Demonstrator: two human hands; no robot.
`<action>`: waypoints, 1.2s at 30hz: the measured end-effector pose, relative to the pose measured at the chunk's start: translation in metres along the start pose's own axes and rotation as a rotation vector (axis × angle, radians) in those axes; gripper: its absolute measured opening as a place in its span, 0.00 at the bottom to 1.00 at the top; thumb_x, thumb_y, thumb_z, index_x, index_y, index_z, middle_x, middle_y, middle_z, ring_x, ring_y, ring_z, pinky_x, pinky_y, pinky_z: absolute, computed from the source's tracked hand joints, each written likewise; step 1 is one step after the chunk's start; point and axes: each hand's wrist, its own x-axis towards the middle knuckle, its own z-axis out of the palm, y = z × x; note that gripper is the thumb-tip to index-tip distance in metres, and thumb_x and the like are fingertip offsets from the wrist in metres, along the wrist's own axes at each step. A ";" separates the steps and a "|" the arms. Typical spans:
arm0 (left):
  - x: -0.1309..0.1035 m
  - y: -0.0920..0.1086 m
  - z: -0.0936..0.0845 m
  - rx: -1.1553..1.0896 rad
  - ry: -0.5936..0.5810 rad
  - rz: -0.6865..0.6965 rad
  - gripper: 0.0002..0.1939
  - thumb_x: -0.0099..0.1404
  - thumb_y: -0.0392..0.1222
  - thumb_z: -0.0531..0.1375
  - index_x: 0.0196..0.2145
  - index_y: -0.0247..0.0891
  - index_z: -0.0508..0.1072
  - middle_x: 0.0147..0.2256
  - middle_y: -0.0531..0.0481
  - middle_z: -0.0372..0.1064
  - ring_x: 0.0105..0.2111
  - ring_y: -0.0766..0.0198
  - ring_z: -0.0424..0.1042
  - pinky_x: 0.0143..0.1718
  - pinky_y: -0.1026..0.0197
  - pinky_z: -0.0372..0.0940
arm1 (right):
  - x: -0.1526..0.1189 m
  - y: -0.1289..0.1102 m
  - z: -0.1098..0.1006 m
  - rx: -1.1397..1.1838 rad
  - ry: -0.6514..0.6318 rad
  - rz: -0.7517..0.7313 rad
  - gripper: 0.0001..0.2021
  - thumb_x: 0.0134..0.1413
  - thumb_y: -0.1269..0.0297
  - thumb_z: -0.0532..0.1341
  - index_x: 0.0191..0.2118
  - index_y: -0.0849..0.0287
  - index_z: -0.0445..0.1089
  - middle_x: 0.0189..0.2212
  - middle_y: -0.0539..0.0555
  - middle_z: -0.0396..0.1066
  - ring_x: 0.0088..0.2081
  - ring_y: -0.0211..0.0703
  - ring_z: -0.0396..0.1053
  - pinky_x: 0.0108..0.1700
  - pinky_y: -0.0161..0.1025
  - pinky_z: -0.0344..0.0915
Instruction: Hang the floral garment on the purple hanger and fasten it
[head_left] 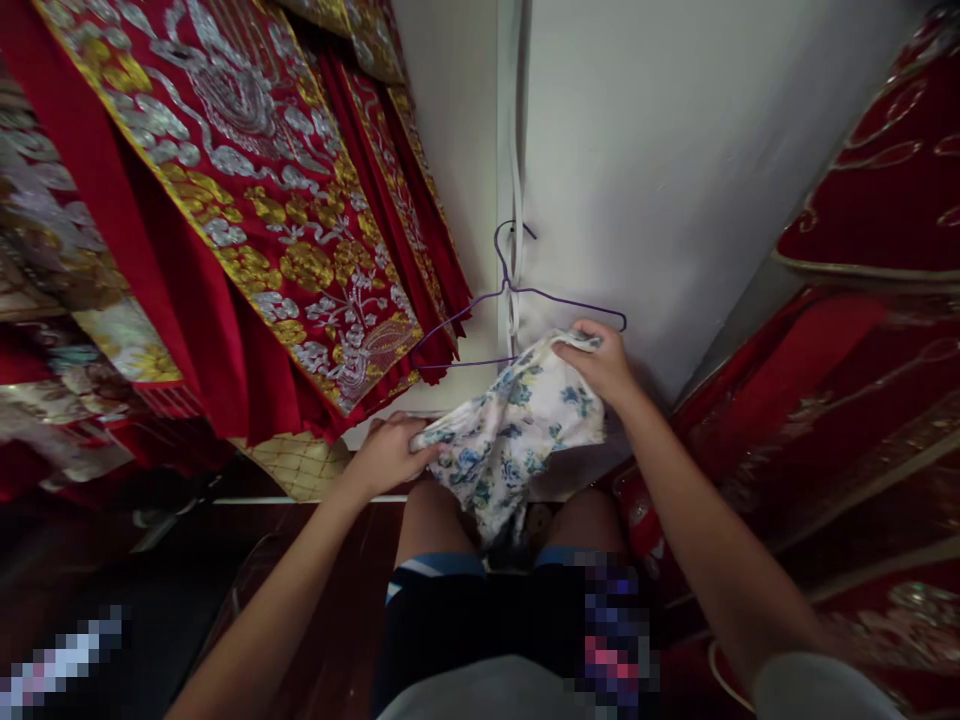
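A white cloth with a blue and green floral print (pixel 517 410) is stretched between my two hands, its lower part hanging down between the knees. My left hand (pixel 397 452) is closed on the cloth's left end. My right hand (pixel 600 362) pinches its upper right edge. Just behind the cloth, a thin purple wire hanger (pixel 559 298) hangs against the wall, its hook near a white cord (pixel 516 200). The cloth overlaps part of the hanger's lower bar. Whether the two touch cannot be made out.
Red garments with gold and silver embroidery (pixel 300 230) hang close on the left. More red embroidered garments (pixel 847 400) fill the right side. A pale wall (pixel 637 150) stands ahead, above a dark reddish floor (pixel 337 600).
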 end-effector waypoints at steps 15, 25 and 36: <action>0.022 -0.004 0.003 0.237 0.169 0.122 0.13 0.61 0.52 0.64 0.33 0.39 0.79 0.27 0.48 0.73 0.33 0.56 0.74 0.37 0.61 0.66 | -0.009 0.042 0.015 -0.156 -0.123 0.107 0.13 0.49 0.55 0.64 0.28 0.61 0.77 0.24 0.50 0.73 0.28 0.41 0.65 0.32 0.35 0.58; 0.061 0.004 0.016 0.119 0.193 0.047 0.19 0.61 0.52 0.60 0.20 0.38 0.64 0.17 0.56 0.57 0.19 0.68 0.55 0.22 0.65 0.50 | -0.016 0.020 0.005 -0.135 -0.139 0.197 0.15 0.45 0.54 0.64 0.19 0.59 0.67 0.16 0.46 0.60 0.23 0.36 0.56 0.25 0.34 0.48; 0.116 0.051 0.037 0.361 0.124 0.524 0.16 0.61 0.38 0.62 0.47 0.38 0.73 0.36 0.49 0.73 0.35 0.60 0.70 0.40 0.62 0.62 | -0.029 0.020 0.016 -0.070 -0.133 0.155 0.15 0.47 0.52 0.64 0.24 0.60 0.71 0.20 0.49 0.68 0.25 0.40 0.64 0.27 0.35 0.57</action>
